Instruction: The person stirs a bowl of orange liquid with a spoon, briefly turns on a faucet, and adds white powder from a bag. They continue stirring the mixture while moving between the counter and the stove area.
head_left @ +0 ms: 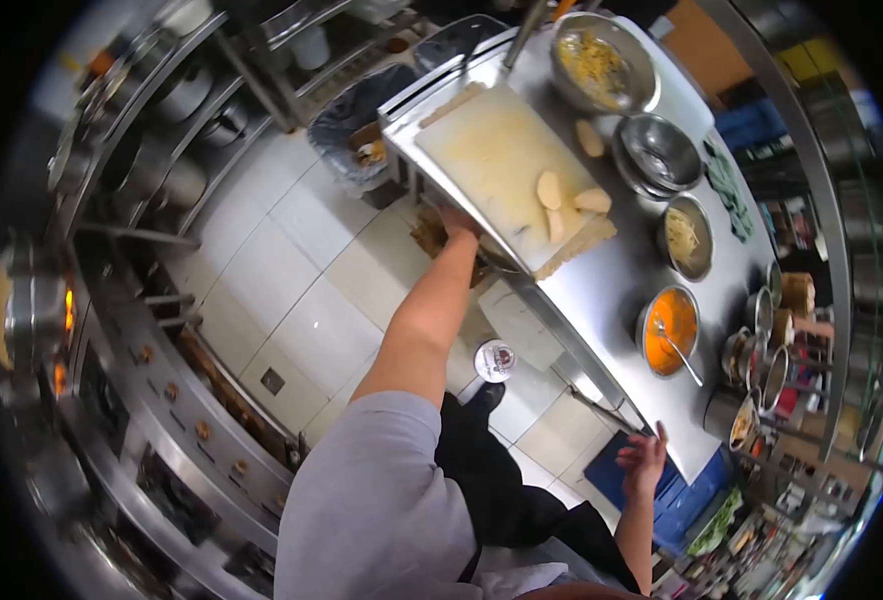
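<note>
A round steel bowl (642, 342) of bright orange sauce (673, 312) holds a silver spoon (681, 354); at left, orange flames (69, 308) burn beside a silver pot (37, 305).

The worktop (601, 295) is smooth, shiny metal; the board (481, 140) looks like smooth plastic. The far bowl (643, 78) and the spoon (683, 358) are glossy metal. Right, a rumpled cloth (725, 192) looks matt. Left, the bin liner (339, 128) is glossy thin plastic, the floor (326, 320) smooth tile.

Wears light grey shirt (366, 510) with wide short sleeve (393, 425) at 7 o'clock, left arm (418, 332) bare beyond it, black lower garment (496, 465) at 5 o'clock, dark shoe (484, 398), bare right grip (643, 462).
</note>
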A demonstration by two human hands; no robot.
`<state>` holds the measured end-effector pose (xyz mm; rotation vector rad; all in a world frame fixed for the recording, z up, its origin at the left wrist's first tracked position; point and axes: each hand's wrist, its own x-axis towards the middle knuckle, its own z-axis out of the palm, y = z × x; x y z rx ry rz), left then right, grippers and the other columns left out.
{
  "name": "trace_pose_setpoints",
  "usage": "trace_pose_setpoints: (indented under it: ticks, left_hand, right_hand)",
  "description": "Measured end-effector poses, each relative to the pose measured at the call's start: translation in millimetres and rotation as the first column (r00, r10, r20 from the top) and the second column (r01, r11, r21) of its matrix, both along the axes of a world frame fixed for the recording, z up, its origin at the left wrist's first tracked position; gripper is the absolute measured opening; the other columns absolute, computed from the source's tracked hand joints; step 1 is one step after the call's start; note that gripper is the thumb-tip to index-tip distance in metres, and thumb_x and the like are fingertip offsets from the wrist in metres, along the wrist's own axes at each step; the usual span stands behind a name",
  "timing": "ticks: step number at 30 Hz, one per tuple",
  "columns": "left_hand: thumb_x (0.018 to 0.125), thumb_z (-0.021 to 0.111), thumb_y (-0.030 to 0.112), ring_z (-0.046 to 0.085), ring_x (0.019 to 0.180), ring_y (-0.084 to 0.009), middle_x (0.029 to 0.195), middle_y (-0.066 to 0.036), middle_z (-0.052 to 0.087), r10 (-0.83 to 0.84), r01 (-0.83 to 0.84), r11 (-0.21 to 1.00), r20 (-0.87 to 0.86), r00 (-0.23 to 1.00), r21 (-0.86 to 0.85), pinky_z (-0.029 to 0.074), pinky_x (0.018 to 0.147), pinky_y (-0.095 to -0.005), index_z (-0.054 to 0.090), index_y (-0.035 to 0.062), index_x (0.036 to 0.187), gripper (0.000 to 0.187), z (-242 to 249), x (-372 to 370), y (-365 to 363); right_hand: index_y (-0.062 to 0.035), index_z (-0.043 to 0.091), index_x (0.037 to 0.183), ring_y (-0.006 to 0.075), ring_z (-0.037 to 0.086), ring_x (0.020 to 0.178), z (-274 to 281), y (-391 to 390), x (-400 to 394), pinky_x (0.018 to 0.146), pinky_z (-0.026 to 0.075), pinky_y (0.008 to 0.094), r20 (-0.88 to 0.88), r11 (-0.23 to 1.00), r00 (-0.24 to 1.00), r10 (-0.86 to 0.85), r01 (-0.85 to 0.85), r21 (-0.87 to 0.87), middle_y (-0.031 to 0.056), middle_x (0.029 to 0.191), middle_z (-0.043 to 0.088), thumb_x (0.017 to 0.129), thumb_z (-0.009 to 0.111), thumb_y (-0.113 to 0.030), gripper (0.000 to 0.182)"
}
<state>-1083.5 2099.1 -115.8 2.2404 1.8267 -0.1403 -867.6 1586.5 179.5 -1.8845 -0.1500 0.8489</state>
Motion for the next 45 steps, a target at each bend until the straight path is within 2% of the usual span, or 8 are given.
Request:
trace_pose_setpoints:
  ticks: [2, 4, 5, 6, 8, 24, 31, 45]
  left_hand:
    - [0.098, 0.045, 0.048, 0.037, 0.142, -0.0264, 0.153, -0.014, 0.042, 0.166, -0.226, 0.969, 0.411, 0.896, 0.101, 0.03, 0.114, -0.0459, 0.044, 0.0088, 0.146, 0.062, -44, 19, 14]
    - [0.103, 0.043, 0.037, 0.041, 0.138, -0.025, 0.147, -0.009, 0.05, 0.291, -0.317, 0.894, 0.948, -0.131, -0.318, 0.032, 0.112, -0.041, 0.047, 0.004, 0.141, 0.051, -93, 22, 31]
    - [0.104, 0.043, 0.028, 0.052, 0.128, -0.0274, 0.139, -0.006, 0.058, 0.167, -0.381, 0.91, 0.986, -0.029, -0.165, 0.042, 0.104, -0.0384, 0.05, 0.0007, 0.135, 0.043, -100, 19, 33]
    - [0.1, 0.047, 0.048, 0.043, 0.138, -0.0254, 0.151, -0.009, 0.046, 0.185, -0.258, 0.966, 0.611, 0.769, 0.032, 0.035, 0.112, -0.0414, 0.046, 0.0126, 0.146, 0.058, -122, -1, 54]
    - [0.094, 0.056, 0.033, 0.067, 0.107, -0.0292, 0.126, -0.009, 0.067, -0.035, -0.009, 0.927, 0.111, 0.993, 0.375, 0.054, 0.085, -0.0404, 0.061, 0.0116, 0.127, 0.04, 5, -28, 11]
    - [0.089, 0.064, 0.017, 0.066, 0.082, -0.0443, 0.085, -0.023, 0.068, -0.07, 0.109, 0.993, 0.528, 0.846, -0.042, 0.051, 0.073, -0.0516, 0.066, 0.0027, 0.095, 0.015, 158, -144, -109]
    - [0.089, 0.068, 0.017, 0.068, 0.073, -0.0275, 0.079, -0.016, 0.069, -0.142, 0.463, 0.846, 0.726, 0.673, -0.264, 0.053, 0.07, -0.0371, 0.064, -0.0012, 0.094, 0.02, 315, -99, -203]
    - [0.087, 0.075, 0.01, 0.063, 0.09, -0.0151, 0.102, -0.009, 0.067, -0.304, 0.828, 0.561, 0.936, 0.179, 0.023, 0.053, 0.08, -0.0295, 0.057, 0.0006, 0.117, 0.036, 446, 124, -226]
  right_hand:
    - [-0.0203, 0.033, 0.149, 0.0168, 0.066, 0.063, -6, -12, -32, 0.05, 0.056, 0.0283, -0.067, 0.998, 0.998, 0.009, -0.013, -0.056, 0.0085, 0.093, 0.065, 0.103, 0.054, -0.033, 0.052]
    - [-0.0199, 0.034, 0.148, 0.0171, 0.067, 0.063, -5, -16, -58, 0.05, 0.056, 0.0288, -0.106, 0.989, 0.994, 0.009, -0.025, -0.145, 0.0088, 0.093, 0.065, 0.102, 0.056, -0.031, 0.052]
    - [-0.0197, 0.034, 0.148, 0.017, 0.067, 0.065, -5, -16, -66, 0.052, 0.056, 0.029, -0.132, 0.986, 0.991, 0.011, -0.033, -0.164, 0.009, 0.093, 0.065, 0.102, 0.057, -0.029, 0.053]
    - [-0.0197, 0.034, 0.148, 0.017, 0.067, 0.065, -5, -16, -70, 0.052, 0.056, 0.029, -0.128, 0.986, 0.992, -0.001, -0.02, -0.163, 0.009, 0.093, 0.065, 0.102, 0.057, -0.029, 0.053]
    - [-0.0193, 0.034, 0.148, 0.0171, 0.067, 0.066, -8, -14, -77, 0.054, 0.056, 0.0293, -0.135, 0.986, 0.99, 0.045, -0.065, -0.152, 0.0093, 0.094, 0.065, 0.101, 0.058, -0.026, 0.053]
    - [-0.0165, 0.038, 0.147, 0.0202, 0.066, 0.082, -174, 91, -200, 0.067, 0.057, 0.0341, -0.679, 0.932, 0.672, 0.295, -0.358, 0.05, 0.0108, 0.107, 0.063, 0.101, 0.058, -0.03, 0.051]
    - [-0.024, 0.025, 0.155, 0.0353, 0.044, 0.136, -167, 89, -206, 0.1, 0.044, 0.0647, -0.82, 0.851, 0.426, 0.383, 0.183, 0.492, 0.0164, 0.155, 0.035, 0.095, 0.058, -0.057, 0.076]
    - [-0.0069, 0.037, 0.146, 0.0287, 0.055, 0.127, 19, 25, -5, 0.105, 0.048, 0.0469, -0.331, 0.483, 0.942, -0.059, 0.317, 0.816, 0.0103, 0.141, 0.053, 0.089, 0.072, -0.013, 0.067]
